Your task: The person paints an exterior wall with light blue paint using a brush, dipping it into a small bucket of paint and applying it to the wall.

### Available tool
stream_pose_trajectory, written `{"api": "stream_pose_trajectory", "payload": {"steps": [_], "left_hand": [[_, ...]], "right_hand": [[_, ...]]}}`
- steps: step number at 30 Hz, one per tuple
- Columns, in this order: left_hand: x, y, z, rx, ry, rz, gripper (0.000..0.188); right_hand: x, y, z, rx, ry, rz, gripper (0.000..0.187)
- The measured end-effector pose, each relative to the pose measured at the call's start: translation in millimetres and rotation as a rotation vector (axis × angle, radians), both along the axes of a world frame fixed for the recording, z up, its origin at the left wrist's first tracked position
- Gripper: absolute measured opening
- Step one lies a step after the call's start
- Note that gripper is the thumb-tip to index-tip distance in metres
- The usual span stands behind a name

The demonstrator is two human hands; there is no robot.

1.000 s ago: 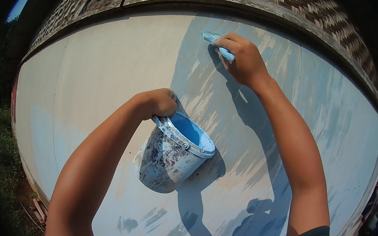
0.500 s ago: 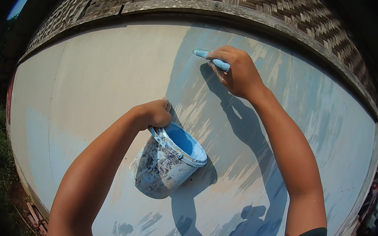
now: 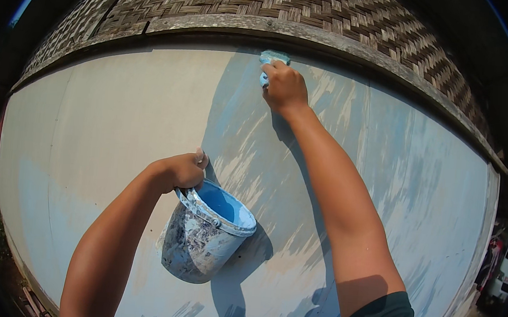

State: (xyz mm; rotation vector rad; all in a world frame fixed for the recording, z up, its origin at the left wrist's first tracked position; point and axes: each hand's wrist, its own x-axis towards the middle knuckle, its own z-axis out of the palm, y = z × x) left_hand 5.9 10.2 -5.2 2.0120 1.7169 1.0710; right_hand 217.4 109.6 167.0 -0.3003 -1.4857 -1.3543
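Well below the wooden beam (image 3: 265, 26), your left fingers (image 3: 201, 159) grip a tilted bucket (image 3: 198, 244); tipping it more could spill blue paint (image 3: 221, 201). Just under the beam, your right fingers (image 3: 269, 70) clasp a brush (image 3: 275, 56); overreaching could smear that wood.

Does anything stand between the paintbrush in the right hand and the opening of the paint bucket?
Nothing visible does: between the paintbrush in the right hand and the paint bucket, only the streaked wall shows. The left hand holds the bucket at its rim, left of that path.
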Motion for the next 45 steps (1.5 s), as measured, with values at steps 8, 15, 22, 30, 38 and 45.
{"api": "stream_pose_trajectory", "payload": {"steps": [8, 15, 22, 30, 38, 45], "left_hand": [[-1, -1, 0, -0.043, -0.035, 0.017, 0.099], [2, -2, -2, -0.019, -0.045, -0.016, 0.103], [5, -5, 3, -0.018, 0.035, 0.057, 0.105], [0, 18, -8, 0.078, 0.009, -0.008, 0.104], [-2, 4, -7, 0.04, 0.002, 0.046, 0.109], [1, 6, 4, -0.059, -0.013, -0.005, 0.099]], "right_hand": [[65, -2, 0, 0.0, 0.035, -0.082, 0.031], [54, -7, 15, -0.13, 0.245, -0.225, 0.034], [54, -16, -3, -0.196, -0.164, -0.132, 0.028], [187, -23, 27, -0.145, -0.043, 0.139, 0.021], [147, -104, -33, -0.719, -0.327, -0.108, 0.016], [158, -89, 17, -0.31, 0.07, -0.015, 0.023]]}}
